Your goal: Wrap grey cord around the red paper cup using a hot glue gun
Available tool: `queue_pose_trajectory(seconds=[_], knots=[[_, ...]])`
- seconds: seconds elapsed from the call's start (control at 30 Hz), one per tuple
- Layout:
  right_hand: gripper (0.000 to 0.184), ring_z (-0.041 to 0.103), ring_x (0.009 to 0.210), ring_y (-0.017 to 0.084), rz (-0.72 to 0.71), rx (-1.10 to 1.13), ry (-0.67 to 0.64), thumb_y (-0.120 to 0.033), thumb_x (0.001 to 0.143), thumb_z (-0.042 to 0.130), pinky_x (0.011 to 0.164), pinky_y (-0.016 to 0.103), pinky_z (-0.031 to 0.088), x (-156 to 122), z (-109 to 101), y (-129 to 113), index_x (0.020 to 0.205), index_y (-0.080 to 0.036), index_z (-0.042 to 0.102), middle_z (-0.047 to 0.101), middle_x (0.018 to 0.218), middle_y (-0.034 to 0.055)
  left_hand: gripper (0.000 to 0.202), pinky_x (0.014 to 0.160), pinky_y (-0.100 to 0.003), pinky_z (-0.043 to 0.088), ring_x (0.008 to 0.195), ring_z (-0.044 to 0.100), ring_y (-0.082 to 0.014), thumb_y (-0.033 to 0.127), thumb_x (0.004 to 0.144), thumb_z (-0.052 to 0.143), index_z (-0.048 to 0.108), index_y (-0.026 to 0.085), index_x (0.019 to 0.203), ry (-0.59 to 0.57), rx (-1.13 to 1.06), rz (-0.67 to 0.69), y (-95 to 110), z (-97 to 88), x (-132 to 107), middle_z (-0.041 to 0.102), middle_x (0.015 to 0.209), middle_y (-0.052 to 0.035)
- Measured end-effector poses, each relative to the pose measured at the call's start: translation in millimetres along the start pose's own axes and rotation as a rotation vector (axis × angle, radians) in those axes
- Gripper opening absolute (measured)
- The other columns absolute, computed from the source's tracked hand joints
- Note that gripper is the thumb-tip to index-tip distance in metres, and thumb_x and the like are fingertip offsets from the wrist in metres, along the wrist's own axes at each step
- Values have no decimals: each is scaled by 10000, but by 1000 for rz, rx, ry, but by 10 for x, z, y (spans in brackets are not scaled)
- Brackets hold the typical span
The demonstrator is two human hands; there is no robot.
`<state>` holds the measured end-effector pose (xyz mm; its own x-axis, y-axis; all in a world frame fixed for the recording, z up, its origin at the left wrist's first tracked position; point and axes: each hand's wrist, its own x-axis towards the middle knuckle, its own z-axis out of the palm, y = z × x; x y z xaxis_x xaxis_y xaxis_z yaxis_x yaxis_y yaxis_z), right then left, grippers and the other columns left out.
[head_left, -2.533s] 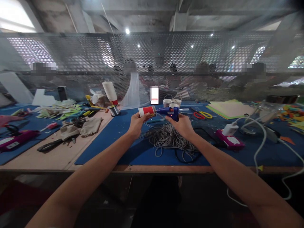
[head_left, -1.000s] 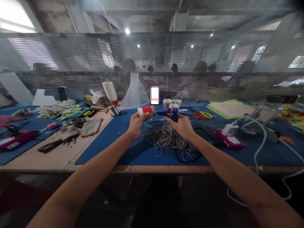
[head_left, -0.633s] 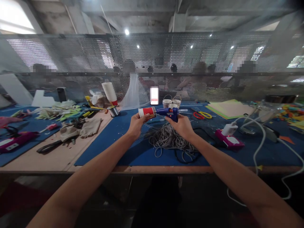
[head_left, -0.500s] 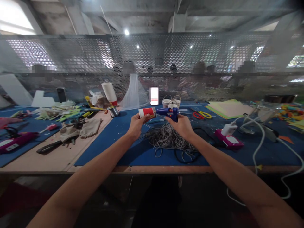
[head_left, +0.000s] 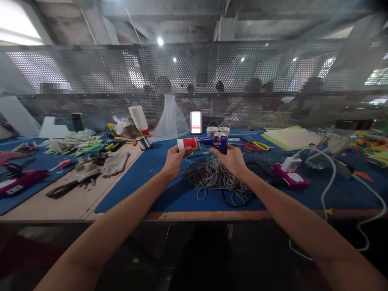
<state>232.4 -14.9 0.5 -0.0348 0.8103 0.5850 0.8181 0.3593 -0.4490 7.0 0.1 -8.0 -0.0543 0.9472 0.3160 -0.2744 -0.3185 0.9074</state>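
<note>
A red and white paper cup (head_left: 187, 144) lies sideways in my left hand (head_left: 174, 160), which is closed round its lower side. My right hand (head_left: 233, 160) grips a blue glue gun (head_left: 216, 142) by its handle; a small red light glows on it and a clear glue stick sticks out at the back. The gun's nozzle points left and meets the cup's right end; whether it touches cannot be made out. Under both hands a tangled heap of grey cord (head_left: 216, 180) rests on the blue mat (head_left: 142, 190).
Small baskets (head_left: 218, 131) and a lit phone (head_left: 196, 122) stand behind my hands. Scissors (head_left: 257, 146), coloured paper (head_left: 287, 139) and a purple power strip (head_left: 291, 178) with white cables lie right. Left are stacked cups (head_left: 138, 118), gloves (head_left: 115, 163) and pliers (head_left: 65, 188). A perforated screen (head_left: 121, 76) runs behind.
The glue gun and the cup stay nearly in the same place, the nozzle still at the cup's end. The whole view has shifted very slightly.
</note>
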Motion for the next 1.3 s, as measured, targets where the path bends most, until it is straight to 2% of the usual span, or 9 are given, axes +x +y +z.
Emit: queue_pose_trajectory(seconds=[0.67, 0.87, 1.03, 1.17, 1.3], knots=[[519, 721, 786, 310, 7, -29, 0, -631, 917, 523, 648, 334, 461, 3, 2, 7, 1001, -173, 753, 761, 806, 135, 340, 898, -344, 512, 866, 700, -202, 349, 705, 843, 775, 151, 972, -56, 77, 50, -66, -49, 12, 769, 933, -69], [526, 724, 795, 311, 7, -26, -3, -634, 913, 531, 664, 338, 470, -3, 21, 24, 1039, -174, 751, 767, 825, 138, 358, 911, -336, 503, 880, 698, -204, 364, 681, 859, 774, 147, 953, -36, 58, 40, -45, -33, -1, 771, 930, -72], [494, 719, 792, 309, -9, 19, -12, -618, 911, 541, 667, 341, 469, -4, 9, 11, 992, -178, 748, 758, 801, 129, 370, 898, -338, 507, 856, 699, -199, 358, 663, 866, 768, 142, 947, -10, 9, 9, -14, -11, 0, 771, 905, -70], [457, 689, 690, 273, 36, 141, -54, -618, 882, 580, 634, 340, 464, 2, -46, -26, 893, -184, 722, 709, 690, 90, 364, 873, -332, 508, 837, 698, -193, 341, 646, 873, 765, 135, 926, 11, 0, -8, 6, -2, 1, 768, 886, -74], [410, 565, 477, 180, 114, 459, -144, -615, 832, 648, 543, 319, 447, 33, -114, -44, 927, -216, 642, 566, 506, -28, 375, 856, -333, 512, 842, 700, -198, 358, 628, 887, 761, 136, 902, 15, 6, -28, -8, -20, 7, 765, 885, -79]])
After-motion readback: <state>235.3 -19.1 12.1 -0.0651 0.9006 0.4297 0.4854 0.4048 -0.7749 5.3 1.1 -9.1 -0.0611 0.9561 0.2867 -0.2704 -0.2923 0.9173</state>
